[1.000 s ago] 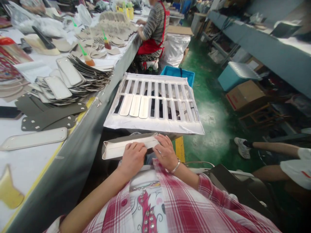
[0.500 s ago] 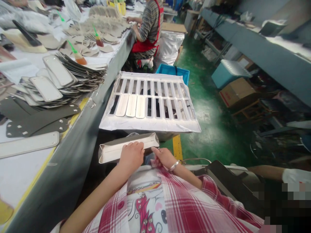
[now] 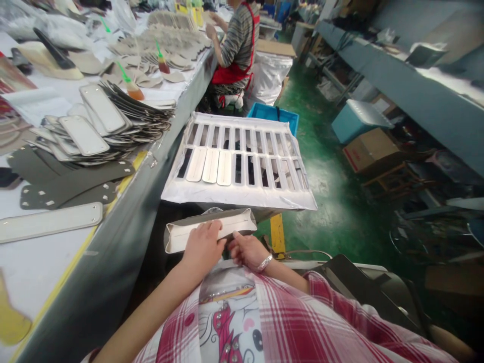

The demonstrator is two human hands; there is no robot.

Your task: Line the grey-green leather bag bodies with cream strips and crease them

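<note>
In front of my body lies a bag piece [image 3: 238,220] with a long white panel facing up and dark grey sides. A line runs along the middle of the panel. My left hand [image 3: 204,243] rests over the panel with bent fingers, gripping its near edge. Against the near grey side, my right hand [image 3: 248,250] is closed, its thumb at the edge and its other fingers curled below. The underside of the bag piece is hidden.
Beyond the hands stands a white slotted rack [image 3: 238,196] bearing three white strips [image 3: 209,166]. On the left table are stacked white-faced panels [image 3: 83,135] and glue bottles [image 3: 134,91]. A co-worker [image 3: 240,45] sits farther along. Blue bin [image 3: 274,112] behind the rack; cartons [image 3: 370,148] right.
My right hand has moved left and down to the near side of the bag piece. My left hand stays on it. The whole view has shifted slightly.
</note>
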